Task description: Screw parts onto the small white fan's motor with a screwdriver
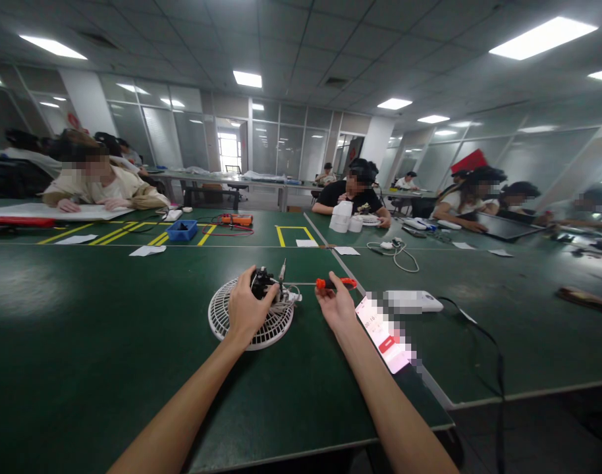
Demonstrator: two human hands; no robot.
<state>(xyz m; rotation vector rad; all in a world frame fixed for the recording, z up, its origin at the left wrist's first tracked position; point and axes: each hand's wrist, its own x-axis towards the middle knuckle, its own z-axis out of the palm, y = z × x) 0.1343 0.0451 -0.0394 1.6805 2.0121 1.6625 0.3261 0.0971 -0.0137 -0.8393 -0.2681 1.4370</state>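
Note:
A round white fan grille (276, 334) lies on the green table in front of me. On it sits a black fan motor (262, 283), with a bundle of pale wires (282, 304) beside it. My left hand (246, 306) is closed around the motor's left and near side, hiding part of it. In my right hand (336, 301) is a screwdriver (325, 284) with an orange and black handle. Its thin shaft lies level and points left at the motor. Whether the tip touches a screw I cannot make out.
A phone (384, 336) lies right of my right forearm, near a white device (413, 301) with a black cable. Farther off are a blue bin (182, 230), an orange multimeter (236, 220), white housing parts (341, 217) and a coiled cord (404, 257). Other people sit across the table.

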